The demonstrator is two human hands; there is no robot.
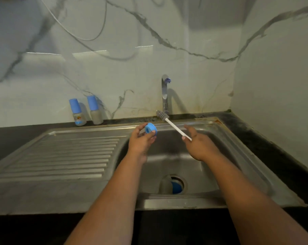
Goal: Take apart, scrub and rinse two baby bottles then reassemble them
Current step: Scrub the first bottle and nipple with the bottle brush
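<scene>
My left hand [142, 138] holds a blue bottle ring [150, 128] between fingers and thumb, above the left rim of the sink basin. My right hand [197, 143] pinches the end of a bottle brush's white handle [176, 128]; the grey bristle head [161, 115] points up-left toward the tap. Two baby bottles with blue caps, one [77, 112] and the other [94, 110], stand upright against the wall at the back left. A clear part and a blue part [175, 187] lie over the drain in the basin.
The steel sink [209, 167] has a ribbed draining board [64, 156] on its left. A chrome tap [164, 94] rises behind the basin. Dark countertop [266, 147] runs along the right and front. A marble-pattern wall closes the back and right.
</scene>
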